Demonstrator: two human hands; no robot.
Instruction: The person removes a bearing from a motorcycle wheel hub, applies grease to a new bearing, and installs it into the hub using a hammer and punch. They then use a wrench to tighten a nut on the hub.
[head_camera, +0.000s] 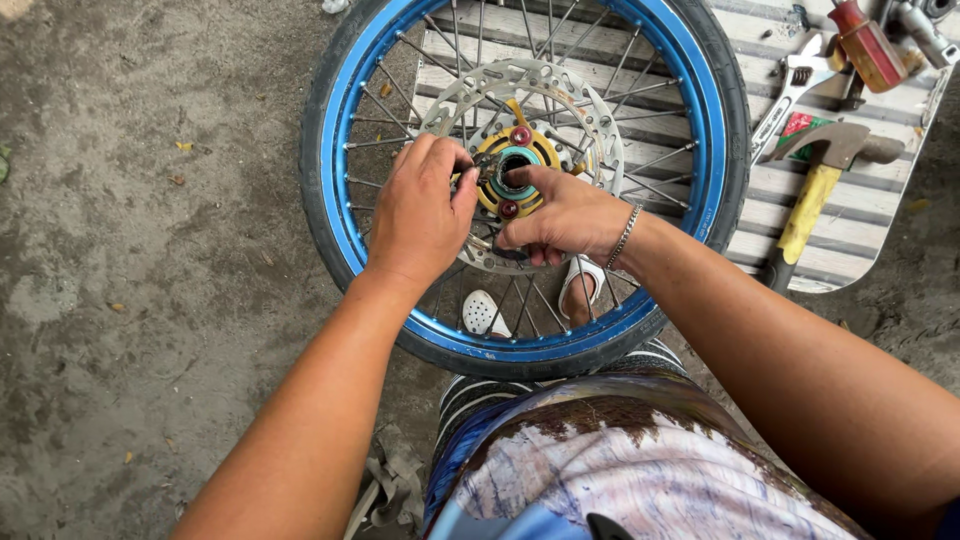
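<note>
A spoked motorcycle wheel with a blue rim and black tyre lies flat on a slatted board. At its centre sit a drilled silver brake disc and a yellow hub with red bolts. My left hand rests on the disc's left side, fingertips pinched at the hub's edge on something too small to make out. My right hand, with a chain bracelet at the wrist, presses its index finger at the hub's central hole while the other fingers curl over the disc's near edge.
A yellow-handled hammer, an adjustable spanner and a red-handled tool lie on the slatted board at the right. My white sandals show through the spokes. Bare dirt ground spreads to the left.
</note>
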